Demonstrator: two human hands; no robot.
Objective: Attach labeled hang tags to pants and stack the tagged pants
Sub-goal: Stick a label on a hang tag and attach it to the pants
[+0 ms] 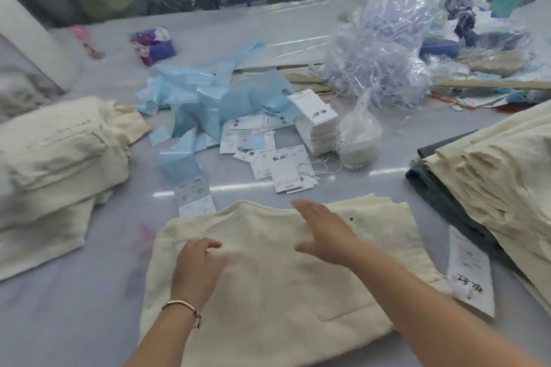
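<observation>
Folded cream pants (268, 292) lie flat on the table right in front of me. My left hand (198, 265) rests on their left part with fingers bent onto the cloth. My right hand (322, 226) hovers over the waistband with fingers straight, blurred by motion. A white hang tag (471, 274) lies at the pants' right edge. Loose hang tags (277, 161) are scattered beyond the pants, beside a neat stack of tags (317, 125).
A pile of cream pants (50, 170) sits at the left, and a tall stack of cream and grey pants (489, 176) at the right. Blue plastic scraps (208, 101), clear plastic bags (384, 53) and a bag of strings (359, 134) clutter the middle.
</observation>
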